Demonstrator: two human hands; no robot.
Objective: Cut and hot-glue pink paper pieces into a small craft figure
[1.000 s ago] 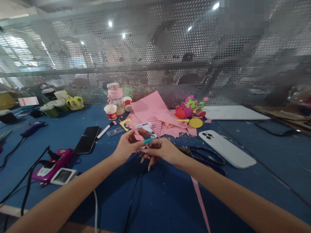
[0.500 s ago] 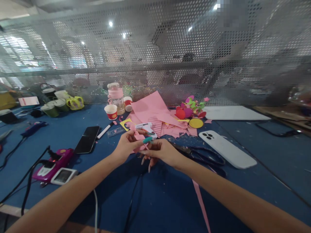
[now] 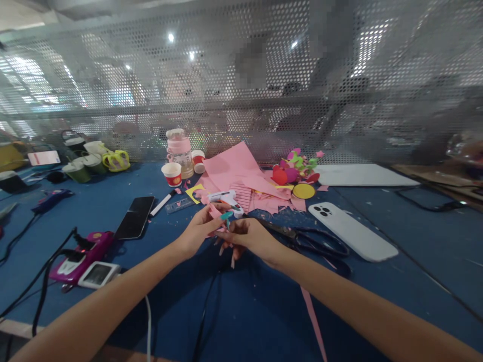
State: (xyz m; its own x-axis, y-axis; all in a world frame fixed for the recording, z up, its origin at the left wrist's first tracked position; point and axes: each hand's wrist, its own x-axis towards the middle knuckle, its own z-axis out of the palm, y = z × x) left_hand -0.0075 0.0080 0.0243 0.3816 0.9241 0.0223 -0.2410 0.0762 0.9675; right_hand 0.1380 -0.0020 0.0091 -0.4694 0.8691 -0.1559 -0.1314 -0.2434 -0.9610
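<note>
**Both hands pinching tiny paper bits over the tabletop**

I'm seeing the left hand [image 3: 196, 232] closing its fingers on a pink paper scrap [image 3: 215, 212], held just above the blue tabletop [image 3: 113, 201] and in front of the white glue gun [image 3: 227, 198]. The right hand [image 3: 252, 236] is meeting it, fingers pinching a small teal piece [image 3: 227, 216] against the scrap; I cannot tell what that piece is. Black scissors [image 3: 315, 245] are lying just beside the right wrist.

Risks as I'm judging them:
- Both bits are thin, so a loose pinch is risking a slip or a tear.
- The glue gun is sitting near the fingertips, risking a bump, or a burn if it's hot.
- A black cable [image 3: 206, 311] is running under the forearms, risking a snag.
</note>
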